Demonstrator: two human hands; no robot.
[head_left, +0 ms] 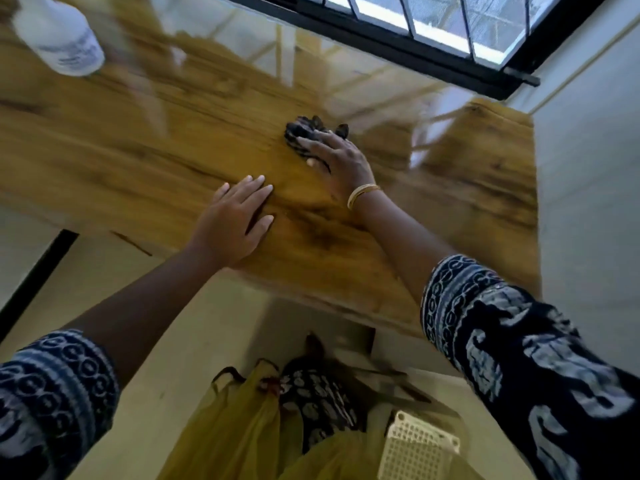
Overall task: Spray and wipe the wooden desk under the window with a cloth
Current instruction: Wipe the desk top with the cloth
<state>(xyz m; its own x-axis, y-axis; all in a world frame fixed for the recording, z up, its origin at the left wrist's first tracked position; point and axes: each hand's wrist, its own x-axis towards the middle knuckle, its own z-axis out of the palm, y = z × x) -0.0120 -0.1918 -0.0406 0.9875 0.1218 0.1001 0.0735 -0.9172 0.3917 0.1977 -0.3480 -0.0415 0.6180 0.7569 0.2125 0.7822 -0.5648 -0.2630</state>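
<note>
Head view, looking steeply down; frame smeared with motion blur. Glossy honey-brown wooden desk surface (145,161) with dark grain streaks runs under a black-framed barred window (415,32), whose panes and bars reflect pale across the far half of the surface. Landmark: the dark crumpled patterned cloth (304,133), lying on the surface about mid-width, on the near side of the window reflection. Right hand (341,164) lies palm-down over the near part of the cloth, fingers (311,143) spread and mostly straight, pressing it flat to the surface; thin gold bangles (362,195) at the wrist just near of the cloth. Left hand (235,220) rests flat on bare wood, near and left of the cloth, fingers extended and together, holding nothing, not touching the cloth. Both forearms come from navy-and-white printed sleeves (519,341). White plastic spray bottle (59,36) with a printed label stands on the surface far left of the cloth, well apart from both hands; blurred, its contents cannot be told and its top is cut off by the frame. Below the desk's front edge, nearer than the cloth: pale floor, yellow fabric (242,431), and a white perforated plastic basket (419,448), seen only at one corner; its contents cannot be told.
</note>
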